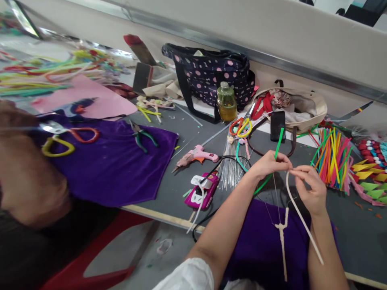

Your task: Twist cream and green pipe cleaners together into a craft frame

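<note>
My left hand (273, 164) and my right hand (313, 187) meet fingertip to fingertip above the purple cloth at my lap. A cream pipe cleaner (304, 221) hangs in a curve from the pinch of my right fingers. My left fingers pinch the top of a thin wire (276, 197), which runs down to a forked stem wrapped in cream pipe cleaner (281, 237). A green pipe cleaner (280, 141) passes by my left hand; whether that hand grips it is unclear. The exact point of contact is hidden by the fingertips.
A pink glue gun (201, 155), magenta power strip (202, 193), wire bundle (231, 169) and scissors (242, 125) lie left of my hands. Coloured pipe cleaners (334, 157) lie right. Behind stand a jar (226, 104) and dotted bag (208, 76). Another person's arm (27, 169) is far left.
</note>
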Action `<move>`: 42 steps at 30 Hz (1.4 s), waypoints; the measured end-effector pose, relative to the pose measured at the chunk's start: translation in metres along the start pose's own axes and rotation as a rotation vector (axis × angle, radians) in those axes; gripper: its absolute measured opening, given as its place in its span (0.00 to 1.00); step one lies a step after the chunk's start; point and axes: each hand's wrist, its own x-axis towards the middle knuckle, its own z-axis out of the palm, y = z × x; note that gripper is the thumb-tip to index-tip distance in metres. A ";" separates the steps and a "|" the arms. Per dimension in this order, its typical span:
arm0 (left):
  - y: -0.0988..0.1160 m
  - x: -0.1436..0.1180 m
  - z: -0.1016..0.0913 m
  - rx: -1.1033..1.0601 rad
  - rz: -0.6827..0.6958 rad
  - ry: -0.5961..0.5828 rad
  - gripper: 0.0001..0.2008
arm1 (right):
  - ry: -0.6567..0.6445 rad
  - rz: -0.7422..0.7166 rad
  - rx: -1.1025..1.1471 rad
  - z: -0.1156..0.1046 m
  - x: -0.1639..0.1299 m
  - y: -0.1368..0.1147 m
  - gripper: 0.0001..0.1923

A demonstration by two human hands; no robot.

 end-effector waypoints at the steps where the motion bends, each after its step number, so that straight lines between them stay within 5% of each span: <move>1: 0.001 0.000 0.000 -0.003 0.000 0.005 0.10 | 0.036 0.112 0.082 0.000 0.000 0.001 0.10; 3: 0.002 -0.001 0.001 -0.005 -0.002 0.008 0.10 | 0.068 0.370 0.260 0.001 0.000 0.005 0.10; 5: 0.003 -0.001 0.002 0.007 -0.001 0.000 0.12 | -0.041 0.579 0.436 0.001 0.001 0.010 0.11; 10: 0.001 -0.001 0.002 0.066 0.053 -0.007 0.13 | -0.347 0.786 0.701 0.004 0.001 0.014 0.15; 14: 0.000 0.000 0.003 0.065 0.070 -0.037 0.13 | -0.317 0.807 0.629 0.007 0.001 0.015 0.15; 23: -0.002 0.000 0.005 -0.004 0.009 -0.065 0.16 | 0.017 0.631 0.275 0.008 0.001 0.021 0.14; 31: 0.000 -0.002 0.008 -0.016 -0.002 -0.115 0.15 | 0.360 0.549 0.626 0.010 0.008 0.007 0.12; 42: -0.004 -0.002 0.011 -0.017 0.051 -0.149 0.14 | 0.250 0.830 0.838 0.003 0.007 0.017 0.13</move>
